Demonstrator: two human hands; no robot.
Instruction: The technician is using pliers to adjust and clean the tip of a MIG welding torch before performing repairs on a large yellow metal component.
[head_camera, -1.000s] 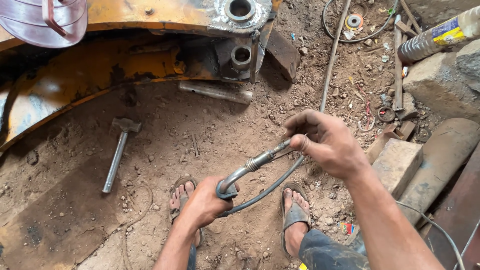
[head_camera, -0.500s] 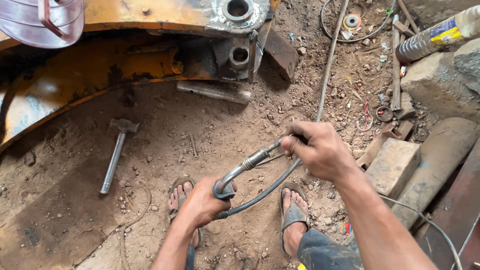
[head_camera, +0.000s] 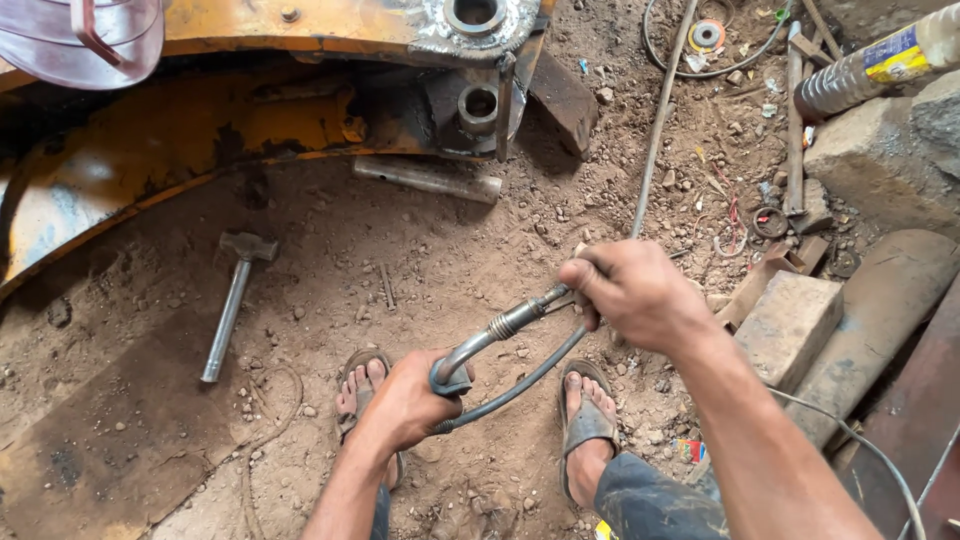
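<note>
**Grey hose held at both ends above the dirt floor**

Grey and rubbery, the hose (head_camera: 520, 383) with its metal end fitting (head_camera: 505, 325) runs between the two hands, low over the dirt floor (head_camera: 330, 290) and just above the person's sandalled feet. The left hand (head_camera: 410, 400) grips the curved metal elbow (head_camera: 452, 368) at the lower left end, its fingers (head_camera: 440, 392) wrapped together round the bend, with the hose looping out beneath the palm. The right hand (head_camera: 635, 295) is clamped round the upper right end, its fingers curled shut and knuckles facing the camera, so the tip inside the fist is hidden.

Both forearms come in from the bottom edge: the left rises almost straight up, while the right stretches diagonally from the lower right, wrist bent slightly down.

The long axis of the fitting slants from lower left to upper right, with the ribbed metal ferrule about midway between the hands. The rubber part sags in a shallow arc below the metal part, running the same diagonal.

A hammer (head_camera: 232, 300) lies on the dirt to the left, well apart from the hands, with its head at the far end. A yellow, rusted machine arm (head_camera: 200, 130) spans the top, and a short metal pin (head_camera: 425, 178) lies just under it
</note>
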